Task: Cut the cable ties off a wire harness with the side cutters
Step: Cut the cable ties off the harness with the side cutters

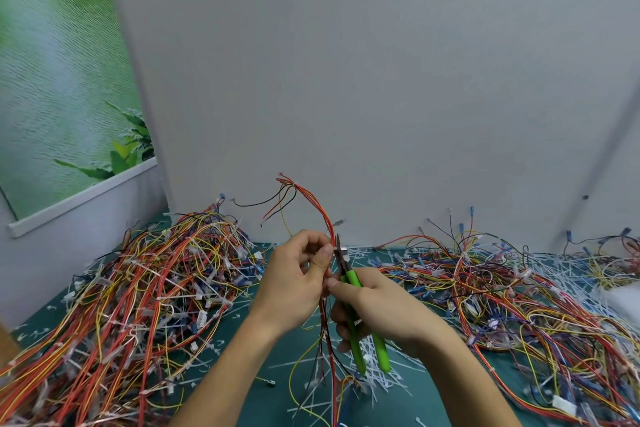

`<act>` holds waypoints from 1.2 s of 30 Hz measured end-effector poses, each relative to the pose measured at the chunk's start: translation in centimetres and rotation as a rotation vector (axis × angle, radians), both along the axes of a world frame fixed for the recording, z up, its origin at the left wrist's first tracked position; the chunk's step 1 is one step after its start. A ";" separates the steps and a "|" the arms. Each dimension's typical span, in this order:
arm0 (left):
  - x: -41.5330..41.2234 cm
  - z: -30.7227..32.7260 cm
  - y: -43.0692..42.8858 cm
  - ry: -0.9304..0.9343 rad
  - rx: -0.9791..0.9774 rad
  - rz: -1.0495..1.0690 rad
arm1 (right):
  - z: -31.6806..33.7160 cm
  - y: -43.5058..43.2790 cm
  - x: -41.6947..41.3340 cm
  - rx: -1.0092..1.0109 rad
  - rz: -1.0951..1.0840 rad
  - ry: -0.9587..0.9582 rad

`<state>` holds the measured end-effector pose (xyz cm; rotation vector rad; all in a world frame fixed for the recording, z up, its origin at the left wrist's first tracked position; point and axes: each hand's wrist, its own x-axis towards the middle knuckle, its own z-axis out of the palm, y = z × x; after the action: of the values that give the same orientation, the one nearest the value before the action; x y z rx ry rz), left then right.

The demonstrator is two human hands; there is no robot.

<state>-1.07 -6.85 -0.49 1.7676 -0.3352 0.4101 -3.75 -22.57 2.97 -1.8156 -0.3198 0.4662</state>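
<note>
My left hand [299, 276] pinches a wire harness [323, 215] of red, orange, yellow and black wires and holds it upright above the table. Its loose ends fan out at the top, and its lower part hangs down between my wrists. My right hand [375, 305] grips green-handled side cutters [353, 319]. The dark jaws point up and touch the harness right beside my left thumb. A white cable tie [341, 221] sticks out from the harness just above the jaws.
A big pile of tied harnesses [138, 288] covers the table's left side. Another pile [502, 288] spreads over the right. Cut white ties [367, 371] litter the green mat [242, 385] under my hands. A grey wall [346, 80] stands close behind.
</note>
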 end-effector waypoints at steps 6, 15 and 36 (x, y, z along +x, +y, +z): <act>0.1 0.1 0.3 -0.011 0.047 0.012 | -0.1 -0.4 0.3 0.072 0.027 0.126; 0.3 0.3 0.7 -0.069 0.046 0.055 | -0.9 -0.3 0.7 0.051 0.028 -0.036; 0.1 0.1 -0.1 -0.092 0.071 0.125 | -1.4 0.1 0.9 -0.032 -0.056 -0.118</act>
<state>-1.01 -6.91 -0.37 1.8487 -0.3082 0.5765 -2.87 -22.44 1.54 -1.8826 -0.3431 0.3268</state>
